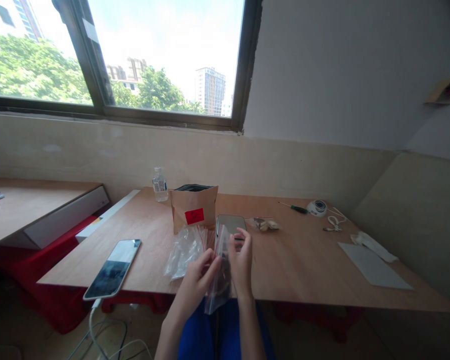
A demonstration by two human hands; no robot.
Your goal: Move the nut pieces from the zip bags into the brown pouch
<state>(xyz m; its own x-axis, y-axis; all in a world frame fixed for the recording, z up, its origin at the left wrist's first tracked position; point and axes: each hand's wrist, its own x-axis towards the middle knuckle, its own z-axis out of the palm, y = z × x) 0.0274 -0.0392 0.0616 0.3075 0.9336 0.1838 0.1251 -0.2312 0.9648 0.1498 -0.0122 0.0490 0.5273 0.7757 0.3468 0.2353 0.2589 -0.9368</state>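
My left hand [199, 272] and my right hand [242, 260] together pinch a small clear zip bag [219, 280] with a red seal line, held upright over the near edge of the wooden table [303, 255]. Dark contents show faintly inside the bag. Just left of my hands lies a heap of more clear zip bags [183, 250]. Behind them stands a brown paper pouch [194, 206] with a red label, and a dark phone-like slab [230, 223] lies flat beside it.
A smartphone [113, 268] on a white cable lies at the table's left front corner. A water bottle [159, 184], a green screwdriver [294, 207], a small white dome device [317, 207], a grey sheet [373, 265] and a filled bag [264, 224] sit farther back.
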